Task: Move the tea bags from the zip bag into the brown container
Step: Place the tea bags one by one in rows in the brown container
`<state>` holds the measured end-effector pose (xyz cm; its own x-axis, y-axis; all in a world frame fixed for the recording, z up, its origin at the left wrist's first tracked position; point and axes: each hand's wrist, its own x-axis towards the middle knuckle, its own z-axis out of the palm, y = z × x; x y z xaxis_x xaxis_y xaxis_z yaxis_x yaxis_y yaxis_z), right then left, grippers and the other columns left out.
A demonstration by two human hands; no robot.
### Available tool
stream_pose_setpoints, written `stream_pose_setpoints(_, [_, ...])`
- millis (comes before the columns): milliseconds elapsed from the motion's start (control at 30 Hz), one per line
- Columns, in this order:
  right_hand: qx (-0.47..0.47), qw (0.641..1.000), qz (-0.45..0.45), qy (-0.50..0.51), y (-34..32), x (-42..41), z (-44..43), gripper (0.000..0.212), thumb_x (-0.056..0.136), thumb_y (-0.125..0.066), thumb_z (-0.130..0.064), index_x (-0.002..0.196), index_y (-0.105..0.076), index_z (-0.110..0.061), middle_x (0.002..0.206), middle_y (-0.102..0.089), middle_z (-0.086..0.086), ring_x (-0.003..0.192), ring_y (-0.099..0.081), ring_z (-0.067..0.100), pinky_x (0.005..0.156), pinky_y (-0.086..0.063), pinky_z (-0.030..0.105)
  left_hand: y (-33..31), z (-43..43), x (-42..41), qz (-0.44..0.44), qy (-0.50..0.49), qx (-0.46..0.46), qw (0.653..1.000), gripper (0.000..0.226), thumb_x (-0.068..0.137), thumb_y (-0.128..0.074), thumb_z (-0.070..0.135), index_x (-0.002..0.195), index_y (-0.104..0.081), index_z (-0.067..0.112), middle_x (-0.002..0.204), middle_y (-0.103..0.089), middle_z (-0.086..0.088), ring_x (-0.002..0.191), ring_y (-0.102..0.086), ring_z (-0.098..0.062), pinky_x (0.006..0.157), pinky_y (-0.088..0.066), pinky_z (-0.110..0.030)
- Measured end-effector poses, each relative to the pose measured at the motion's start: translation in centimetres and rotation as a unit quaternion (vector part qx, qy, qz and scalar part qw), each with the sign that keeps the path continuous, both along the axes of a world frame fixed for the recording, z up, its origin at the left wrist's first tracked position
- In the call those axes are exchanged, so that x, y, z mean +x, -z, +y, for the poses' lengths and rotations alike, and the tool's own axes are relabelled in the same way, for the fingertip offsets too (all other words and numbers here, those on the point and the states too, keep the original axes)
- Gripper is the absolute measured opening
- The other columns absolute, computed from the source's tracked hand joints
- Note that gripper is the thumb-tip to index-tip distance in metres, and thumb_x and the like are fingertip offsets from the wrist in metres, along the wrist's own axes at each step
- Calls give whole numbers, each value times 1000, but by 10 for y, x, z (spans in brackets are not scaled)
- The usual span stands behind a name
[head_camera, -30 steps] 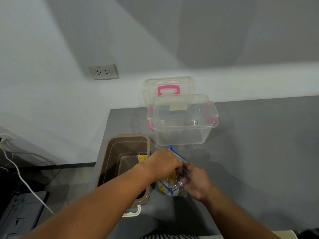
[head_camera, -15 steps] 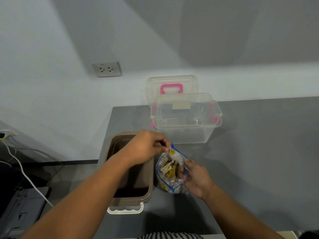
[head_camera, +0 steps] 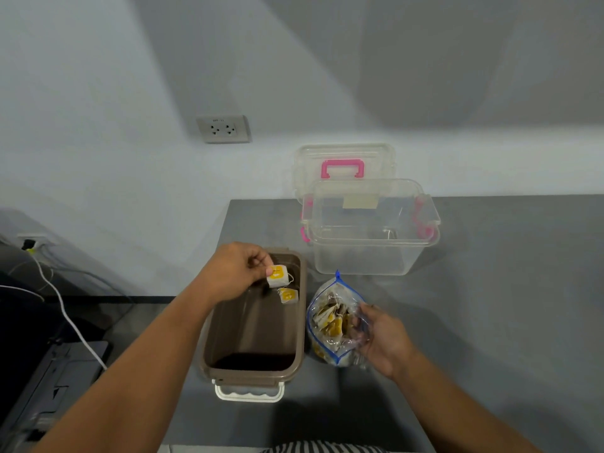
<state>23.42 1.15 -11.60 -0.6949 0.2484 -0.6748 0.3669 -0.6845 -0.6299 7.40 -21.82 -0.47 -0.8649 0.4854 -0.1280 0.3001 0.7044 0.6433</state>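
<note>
Two hands busy: brown container (head_camera: 302, 335) at tabletop's (head_camera: 490, 322) left edge, zip bag (head_camera: 328, 322) just beside it w/ right hand (head_camera: 384, 338) gripping its side. Left hand's (head_camera: 235, 273) fingers (head_camera: 260, 257) pinch one tea bag (head_camera: 277, 276) over container's far end; lower it, then let go.

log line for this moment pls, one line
left grip pinches tea bag over brown container | right grip holds zip bag | clear box behind
</note>
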Motion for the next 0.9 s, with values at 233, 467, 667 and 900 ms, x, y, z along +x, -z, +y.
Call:
stream_pose_setpoints(233, [20,1000,-6,-12,-1,-1,1,17,102,-50,-15,87,-54,-8,66,-53,8,61,-45,21,70,-41,40,52,18,3,-35,-6,-164,986,22,83,-73,13,67,-72,28,74,-71,8,75,-66,-7,77,-53,-23])
stream_pose_setpoints(467, [7,1000,-4,-10,-1,-1,2,16,103,-50,-16,94,-57,-5,77,-55,14,78,-56,30,85,-51,48,84,35,0,-43,-34,-185,981,31,82,-62,8,62,-68,31,81,-74,4,80,-69,-14,82,-58,-31])
stream_pose_setpoints(667, [-11,1000,-5,-14,-4,-1,1,19,104,-48,-15,98,-60,-2,90,-65,23,92,-66,39,102,-47,60,94,39,-6,-60,-76,-169,981,21,82,-72,13,70,-70,30,82,-75,3,82,-70,-14,82,-58,-30])
stream_pose_setpoints(900, [-40,999,-6,4,5,-5,1,17,102,-51,-16,92,-58,-5,70,-53,10,74,-55,26,107,-41,61,107,45,-4,-91,-53,-277,955,35,80,-78,27,110,-69,10,112,-70,-9,105,-66,-27,92,-53,-34])
